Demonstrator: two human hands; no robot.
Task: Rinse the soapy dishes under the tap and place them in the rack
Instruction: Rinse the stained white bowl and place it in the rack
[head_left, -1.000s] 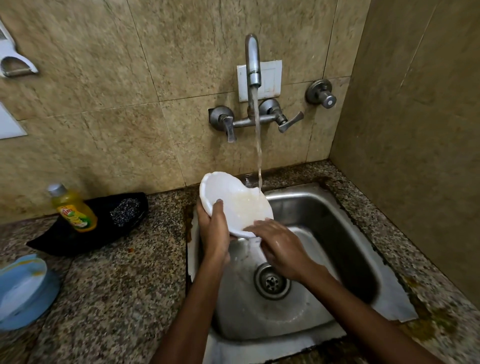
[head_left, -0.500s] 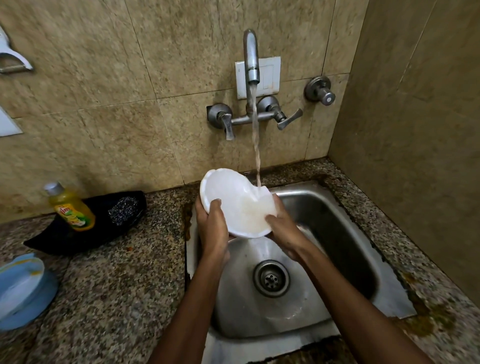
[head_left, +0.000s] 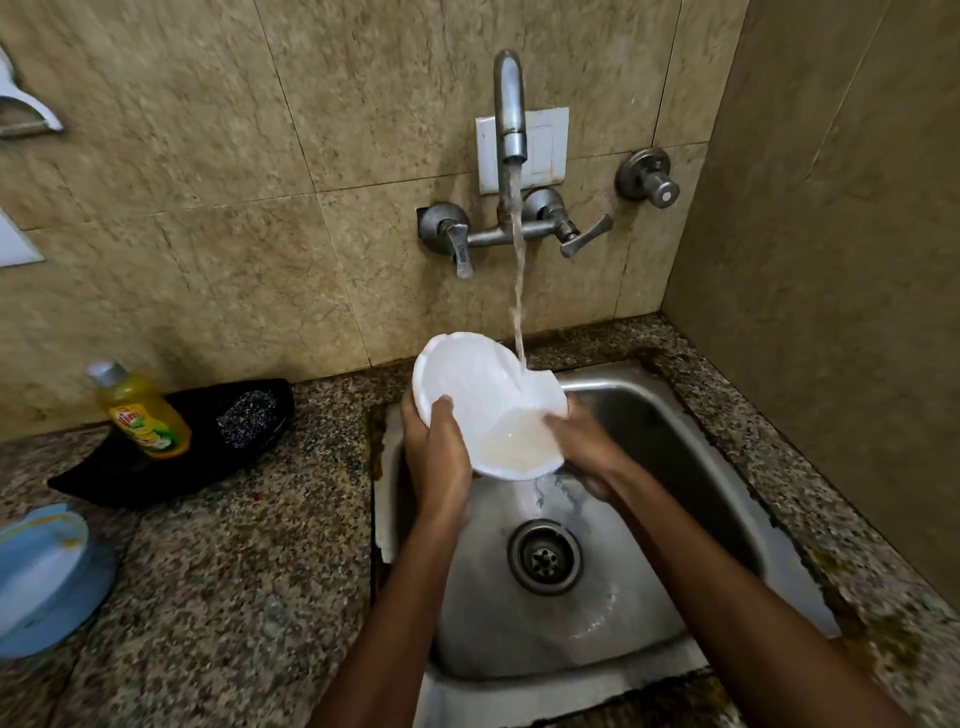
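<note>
Over the sink (head_left: 675, 415), my left hand (head_left: 436, 457) and right hand (head_left: 587, 447) curl their fingers round the white dish (head_left: 467, 379), tilting it so the tap (head_left: 509, 104) stream sheets the soap off.

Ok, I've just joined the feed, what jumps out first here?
A white plate held tilted over the steel sink, gripped by the left hand and right hand, with the tap's stream hitting its upper right rim and cloudy water pooling at its low edge. Left on the granite counter: a yellow dish-soap bottle and a blue plate.
</note>
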